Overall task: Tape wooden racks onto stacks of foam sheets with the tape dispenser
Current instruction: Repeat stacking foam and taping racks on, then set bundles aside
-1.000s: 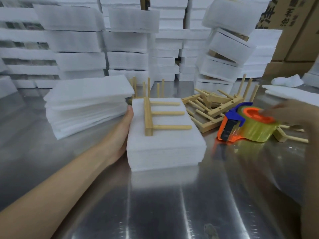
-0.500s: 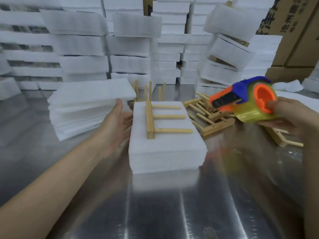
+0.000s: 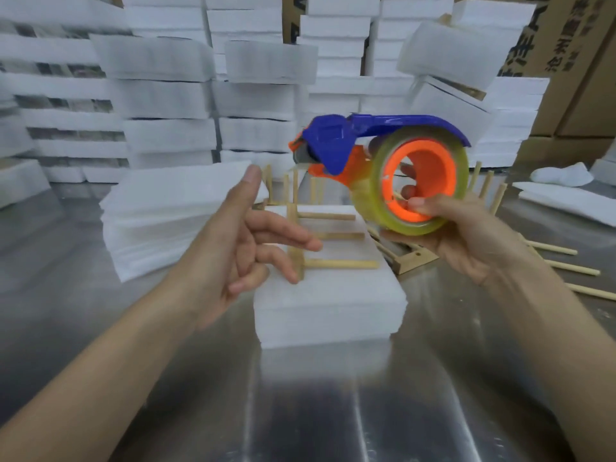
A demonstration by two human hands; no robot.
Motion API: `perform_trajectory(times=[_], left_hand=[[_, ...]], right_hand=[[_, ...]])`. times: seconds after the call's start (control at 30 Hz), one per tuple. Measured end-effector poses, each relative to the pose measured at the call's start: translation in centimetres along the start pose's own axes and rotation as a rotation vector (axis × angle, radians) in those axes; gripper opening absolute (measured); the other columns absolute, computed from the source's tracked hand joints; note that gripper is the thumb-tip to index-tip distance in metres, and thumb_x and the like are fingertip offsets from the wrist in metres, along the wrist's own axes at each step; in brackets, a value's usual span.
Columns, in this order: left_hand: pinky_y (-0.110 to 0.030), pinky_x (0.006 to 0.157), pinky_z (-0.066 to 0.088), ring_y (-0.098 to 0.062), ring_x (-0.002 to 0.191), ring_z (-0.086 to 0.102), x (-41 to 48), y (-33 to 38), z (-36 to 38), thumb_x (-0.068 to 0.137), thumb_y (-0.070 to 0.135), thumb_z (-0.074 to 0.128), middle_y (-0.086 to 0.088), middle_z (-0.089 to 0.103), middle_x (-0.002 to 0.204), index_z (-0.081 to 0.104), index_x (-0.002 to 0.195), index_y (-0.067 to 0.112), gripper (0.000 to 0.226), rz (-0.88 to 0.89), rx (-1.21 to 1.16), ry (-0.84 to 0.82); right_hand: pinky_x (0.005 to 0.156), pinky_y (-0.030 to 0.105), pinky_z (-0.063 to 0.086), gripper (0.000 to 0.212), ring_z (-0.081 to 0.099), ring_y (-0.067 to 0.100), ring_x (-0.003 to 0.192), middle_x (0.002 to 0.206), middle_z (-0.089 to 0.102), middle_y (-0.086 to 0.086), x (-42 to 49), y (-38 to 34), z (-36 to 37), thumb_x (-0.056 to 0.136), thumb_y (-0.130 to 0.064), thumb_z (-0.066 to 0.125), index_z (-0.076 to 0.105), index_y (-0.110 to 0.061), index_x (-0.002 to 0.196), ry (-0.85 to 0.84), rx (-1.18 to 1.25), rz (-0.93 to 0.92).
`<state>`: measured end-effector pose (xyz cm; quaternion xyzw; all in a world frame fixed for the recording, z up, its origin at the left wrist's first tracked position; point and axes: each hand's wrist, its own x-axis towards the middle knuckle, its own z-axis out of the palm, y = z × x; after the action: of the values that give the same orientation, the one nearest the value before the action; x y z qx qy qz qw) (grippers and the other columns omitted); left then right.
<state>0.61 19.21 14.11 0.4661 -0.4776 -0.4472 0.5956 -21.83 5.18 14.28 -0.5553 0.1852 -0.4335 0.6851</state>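
A white stack of foam sheets (image 3: 333,305) lies in the middle of the steel table with a wooden rack (image 3: 336,264) flat on top, its pegs pointing right. My right hand (image 3: 466,238) holds the blue and orange tape dispenser (image 3: 383,161) with its clear tape roll in the air above the stack's far right corner, the cutter end pointing left. My left hand (image 3: 246,241) hovers open just left of the rack, thumb up, fingers spread toward the dispenser's cutter end and touching nothing.
A taller pile of loose foam sheets (image 3: 173,215) stands at the left. More wooden racks (image 3: 493,195) lie behind and to the right of the stack. Taped foam bundles (image 3: 166,95) are piled along the back, with cardboard boxes (image 3: 583,61) at the right.
My right hand picked the tape dispenser off the table and brought it up and left over the stack. My left hand left the stack's side and rose toward the dispenser.
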Motion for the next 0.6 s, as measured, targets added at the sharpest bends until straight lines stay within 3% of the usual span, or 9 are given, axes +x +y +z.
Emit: perform_trajectory(times=[0.07, 0.23, 0.33, 0.43, 0.53, 0.6], left_hand=[[-0.009, 0.028, 0.02, -0.015, 0.048, 0.063, 0.0, -0.1, 0.2, 0.074, 0.073, 0.036, -0.015, 0.073, 0.103, 0.078, 0.077, 0.012, 0.074, -0.057, -0.042, -0.083], [-0.012, 0.032, 0.025, -0.008, 0.06, 0.064, 0.1, 0.0, 0.2, 0.082, 0.056, 0.045, -0.007, 0.072, 0.109, 0.078, 0.088, 0.018, 0.05, -0.013, -0.192, -0.111], [-0.015, 0.038, 0.02, -0.005, 0.063, 0.06, -0.1, 0.0, 0.2, 0.086, 0.029, 0.051, -0.001, 0.072, 0.098, 0.074, 0.092, 0.019, 0.026, 0.015, -0.199, -0.068], [-0.018, 0.04, 0.017, -0.006, 0.06, 0.057, 0.0, 0.1, 0.1, 0.092, 0.011, 0.043, 0.002, 0.067, 0.079, 0.069, 0.084, 0.015, 0.027, 0.059, -0.157, -0.002], [-0.016, 0.039, 0.022, -0.009, 0.059, 0.053, 0.1, 0.2, 0.2, 0.092, 0.008, 0.043, 0.0, 0.065, 0.068, 0.065, 0.08, 0.008, 0.025, 0.174, -0.008, 0.125], [-0.015, 0.04, 0.027, -0.009, 0.055, 0.052, 0.0, 0.4, 0.3, 0.084, 0.011, 0.049, -0.001, 0.066, 0.061, 0.069, 0.067, 0.011, 0.026, 0.264, 0.057, 0.181]], right_hand=[[0.075, 0.048, 0.057, 0.061, 0.066, 0.022, 0.089, 0.09, 0.058, 0.002, 0.2, 0.7, 0.4, 0.065, -0.001, 0.071, 0.055, -0.014, 0.123, -0.045, -0.023, -0.025], [0.069, 0.029, 0.057, 0.056, 0.069, 0.016, 0.092, 0.096, 0.065, 0.003, 0.0, 1.5, 0.8, 0.056, -0.004, 0.077, 0.058, -0.013, 0.108, -0.081, -0.121, -0.064], [0.071, 0.028, 0.057, 0.054, 0.069, 0.017, 0.095, 0.097, 0.071, -0.001, 0.0, 1.8, 0.9, 0.059, -0.001, 0.074, 0.059, -0.016, 0.109, -0.117, -0.156, -0.081], [0.071, 0.027, 0.056, 0.054, 0.069, 0.016, 0.096, 0.098, 0.07, -0.002, 0.1, 1.9, 0.7, 0.063, 0.004, 0.07, 0.059, -0.019, 0.111, -0.139, -0.164, -0.113], [0.069, 0.027, 0.056, 0.055, 0.068, 0.017, 0.095, 0.098, 0.069, 0.0, 0.5, 2.2, 0.5, 0.065, 0.006, 0.066, 0.056, -0.016, 0.114, -0.126, -0.148, -0.149], [0.065, 0.026, 0.056, 0.056, 0.068, 0.016, 0.093, 0.096, 0.069, 0.0, 0.8, 2.3, 0.3, 0.064, 0.009, 0.063, 0.055, -0.014, 0.115, -0.114, -0.145, -0.175]])
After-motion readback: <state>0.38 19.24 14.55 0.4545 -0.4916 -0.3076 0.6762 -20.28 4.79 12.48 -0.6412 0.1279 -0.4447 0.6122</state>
